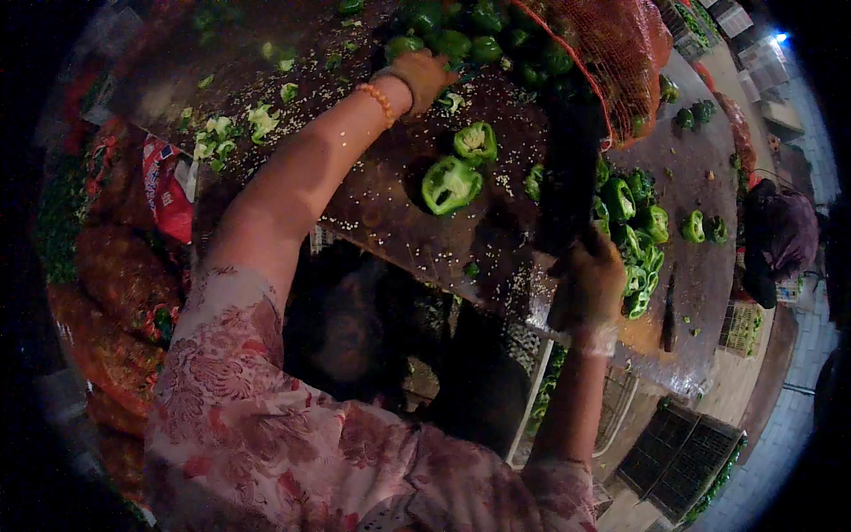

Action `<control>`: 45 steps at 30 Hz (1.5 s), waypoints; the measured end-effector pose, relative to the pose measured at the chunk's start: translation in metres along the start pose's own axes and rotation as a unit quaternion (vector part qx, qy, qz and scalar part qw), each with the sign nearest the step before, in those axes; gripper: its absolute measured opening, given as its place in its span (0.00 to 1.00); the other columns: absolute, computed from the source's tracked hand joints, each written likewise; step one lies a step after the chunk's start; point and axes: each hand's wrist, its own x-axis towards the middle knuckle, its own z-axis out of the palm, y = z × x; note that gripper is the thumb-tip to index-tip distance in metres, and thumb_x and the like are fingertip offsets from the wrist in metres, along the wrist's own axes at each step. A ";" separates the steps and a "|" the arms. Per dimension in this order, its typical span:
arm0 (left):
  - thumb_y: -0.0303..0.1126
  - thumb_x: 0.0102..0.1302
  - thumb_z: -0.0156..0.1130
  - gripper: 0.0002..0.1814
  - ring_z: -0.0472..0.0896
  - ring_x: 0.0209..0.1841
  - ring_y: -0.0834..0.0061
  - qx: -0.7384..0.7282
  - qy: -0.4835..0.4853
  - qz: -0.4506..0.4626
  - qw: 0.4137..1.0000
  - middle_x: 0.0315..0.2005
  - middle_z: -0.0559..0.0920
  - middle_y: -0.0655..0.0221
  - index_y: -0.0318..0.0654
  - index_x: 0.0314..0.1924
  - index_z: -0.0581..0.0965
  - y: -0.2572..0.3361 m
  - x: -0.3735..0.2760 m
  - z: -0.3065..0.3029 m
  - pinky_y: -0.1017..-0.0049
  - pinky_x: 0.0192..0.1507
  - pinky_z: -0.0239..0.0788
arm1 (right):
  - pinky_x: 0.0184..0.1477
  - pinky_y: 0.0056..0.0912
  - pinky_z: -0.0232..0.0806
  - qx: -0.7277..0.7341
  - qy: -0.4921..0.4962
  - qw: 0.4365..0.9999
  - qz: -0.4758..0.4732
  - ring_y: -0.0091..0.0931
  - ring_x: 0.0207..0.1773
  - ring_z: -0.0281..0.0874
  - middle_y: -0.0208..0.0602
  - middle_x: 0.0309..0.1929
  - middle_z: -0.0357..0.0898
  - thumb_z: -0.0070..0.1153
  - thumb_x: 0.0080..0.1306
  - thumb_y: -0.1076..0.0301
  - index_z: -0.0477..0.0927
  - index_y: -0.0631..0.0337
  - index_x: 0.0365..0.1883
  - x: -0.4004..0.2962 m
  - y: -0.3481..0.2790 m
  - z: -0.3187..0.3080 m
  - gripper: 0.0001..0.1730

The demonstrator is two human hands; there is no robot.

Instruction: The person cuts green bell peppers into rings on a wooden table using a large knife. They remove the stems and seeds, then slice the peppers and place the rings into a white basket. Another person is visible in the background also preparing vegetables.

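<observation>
My left hand [420, 78], in a glove with a beaded bracelet at the wrist, reaches to the near edge of a pile of whole green bell peppers [453, 46]. Its fingers are partly hidden, so a hold on a pepper cannot be made out. My right hand [595, 282], also gloved, grips a broad dark-bladed knife [570, 173], likely a cleaver, with its blade pointing away from me. Between my hands lie two cut pepper pieces, a larger half [452, 185] and a smaller one [476, 143]. Several cut peppers [638, 256] are heaped right of the knife.
Seeds and pepper cores [216, 141] litter the brown tabletop [372, 193]. An orange mesh sack [611, 60] stands at the back right. Full sacks [126, 266] line the left. Crates [681, 459] stand on the floor at right. A person [781, 233] is beyond the table's right edge.
</observation>
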 end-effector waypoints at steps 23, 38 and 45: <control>0.27 0.58 0.68 0.29 0.82 0.45 0.75 -0.647 0.097 -0.026 0.756 0.45 0.86 0.66 0.40 0.62 0.76 0.099 -0.092 0.047 0.72 0.52 0.75 | 0.40 0.23 0.72 0.135 -0.048 0.990 0.010 0.20 0.39 0.79 0.30 0.44 0.85 0.57 0.66 0.77 0.79 0.66 0.59 -0.042 0.040 0.025 0.21; 0.38 0.58 0.72 0.25 0.83 0.48 0.57 -0.548 0.211 -0.055 0.808 0.43 0.84 0.56 0.40 0.54 0.77 0.117 -0.091 0.024 0.64 0.52 0.74 | 0.46 0.32 0.74 -0.159 -0.032 0.981 -0.110 0.29 0.43 0.85 0.40 0.41 0.87 0.59 0.65 0.74 0.83 0.62 0.53 -0.068 -0.033 0.023 0.17; 0.44 0.55 0.70 0.25 0.82 0.46 0.49 -0.589 0.152 -0.052 0.792 0.40 0.84 0.51 0.42 0.51 0.78 0.113 -0.094 0.003 0.57 0.47 0.75 | 0.44 0.36 0.74 -0.173 -0.051 0.975 -0.132 0.39 0.42 0.85 0.47 0.39 0.86 0.59 0.66 0.73 0.83 0.61 0.51 -0.065 -0.029 0.022 0.14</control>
